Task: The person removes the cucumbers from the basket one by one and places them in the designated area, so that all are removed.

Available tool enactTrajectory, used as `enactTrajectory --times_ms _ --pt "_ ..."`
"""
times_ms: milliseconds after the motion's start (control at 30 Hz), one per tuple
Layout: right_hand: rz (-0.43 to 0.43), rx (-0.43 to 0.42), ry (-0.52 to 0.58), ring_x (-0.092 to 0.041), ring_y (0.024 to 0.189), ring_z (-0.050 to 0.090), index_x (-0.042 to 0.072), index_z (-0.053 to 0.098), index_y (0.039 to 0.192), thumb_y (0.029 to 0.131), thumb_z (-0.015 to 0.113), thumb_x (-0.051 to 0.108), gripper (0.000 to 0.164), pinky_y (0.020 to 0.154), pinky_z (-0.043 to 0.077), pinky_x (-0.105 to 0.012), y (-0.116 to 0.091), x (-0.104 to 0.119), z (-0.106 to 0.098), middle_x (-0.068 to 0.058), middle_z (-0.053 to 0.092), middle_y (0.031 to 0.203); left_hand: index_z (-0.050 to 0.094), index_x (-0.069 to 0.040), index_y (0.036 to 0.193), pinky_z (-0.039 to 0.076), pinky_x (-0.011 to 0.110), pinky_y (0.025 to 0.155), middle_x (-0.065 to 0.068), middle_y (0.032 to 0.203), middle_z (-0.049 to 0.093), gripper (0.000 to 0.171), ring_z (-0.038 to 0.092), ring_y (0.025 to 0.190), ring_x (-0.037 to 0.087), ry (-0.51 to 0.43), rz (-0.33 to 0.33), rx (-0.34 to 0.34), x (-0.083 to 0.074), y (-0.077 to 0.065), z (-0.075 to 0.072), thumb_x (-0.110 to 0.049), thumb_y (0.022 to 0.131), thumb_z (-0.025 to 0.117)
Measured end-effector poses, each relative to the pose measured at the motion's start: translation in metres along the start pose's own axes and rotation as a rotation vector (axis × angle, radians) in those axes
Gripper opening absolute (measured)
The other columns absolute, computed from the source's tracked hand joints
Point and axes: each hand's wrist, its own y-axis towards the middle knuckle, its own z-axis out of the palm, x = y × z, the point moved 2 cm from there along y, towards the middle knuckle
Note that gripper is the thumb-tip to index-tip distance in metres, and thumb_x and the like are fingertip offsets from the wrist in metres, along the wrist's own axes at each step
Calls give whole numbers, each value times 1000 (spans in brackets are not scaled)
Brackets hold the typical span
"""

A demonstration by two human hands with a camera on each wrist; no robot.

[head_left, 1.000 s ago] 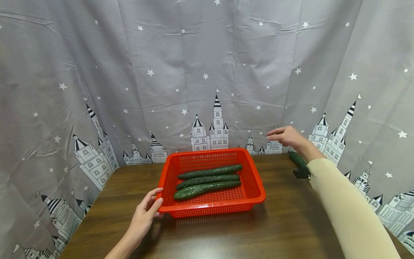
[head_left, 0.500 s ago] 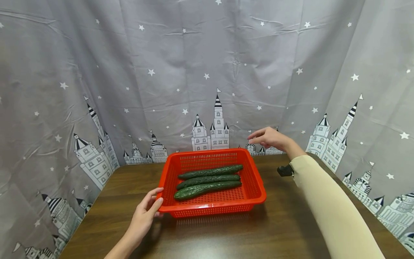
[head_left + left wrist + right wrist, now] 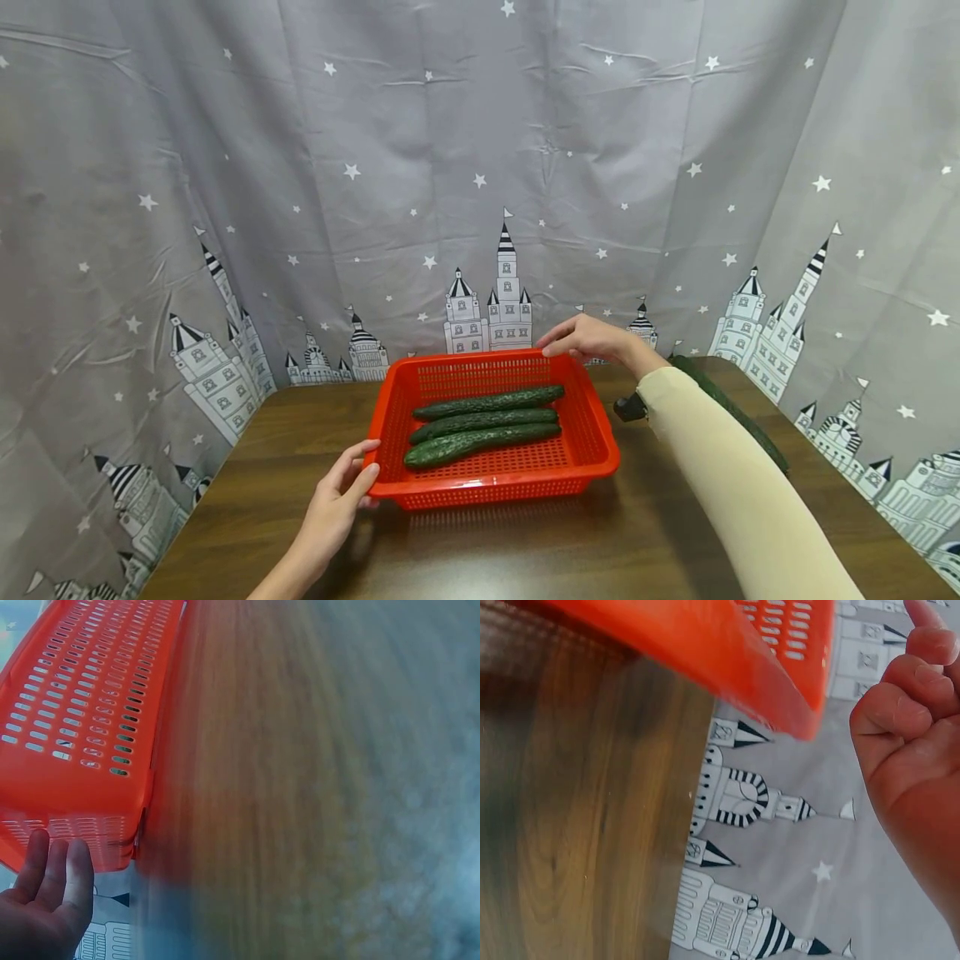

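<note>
Basket (image 3: 495, 481): red, perforated, upright on the worktop (image 3: 277, 425).
Cucumbers (image 3: 483, 422): three, side by side inside the basket, lying roughly left to right.
Left hand (image 3: 330, 504): fingers clamped on the basket's rim at the near left, thumb and forefinger at the top, others lower against the side.
Right hand (image 3: 596, 337): over the far right corner; some fingers curled in, whether the tips grip the rim I cannot tell.
Loose cucumber (image 3: 738, 412): on the worktop, right of the basket, partly behind the sleeve (image 3: 727, 475).
</note>
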Motion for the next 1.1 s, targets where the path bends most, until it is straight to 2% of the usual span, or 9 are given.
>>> enactTrajectory --times_ms 267,667,767,933,1100 --pt "-5 55 49 -13 49 30 1 66 129 92 73 22 43 52 27 -29 11 1 20 -1 39 54 54 -14 140 59 35 70 17 109 62 39 62 81 13 -1 -9 -3 -1 -1 0 -21 102 60" --pt "15 112 100 -13 52 32 6 71 123 90 76 20 36 53 30 -28 27 12 48 1 42 57 54 -12 139 59 34 69 17 109 62 38 62 80 13 -1 4 -16 -3 -1 -2 -20 103 59" --pt "24 124 87 -13 51 32 11 75 118 89 78 22 32 53 31 -29 31 13 57 1 42 56 54 -12 139 59 34 69 17 109 62 38 62 80 13 0 4 -17 -3 -1 -1 -19 103 59" --pt "34 168 100 -13 47 27 15 75 118 90 76 23 29 55 29 -35 38 12 72 1 39 52 53 -12 140 58 34 69 16 106 62 38 61 78 14 -2 9 -11 -2 -1 0 -19 103 59" --pt "37 213 132 -15 51 27 13 75 119 91 75 21 29 62 25 -40 41 8 86 -1 46 63 54 -13 139 58 34 69 16 106 61 38 61 78 14 -6 2 -6 -2 -1 0 -21 102 60"
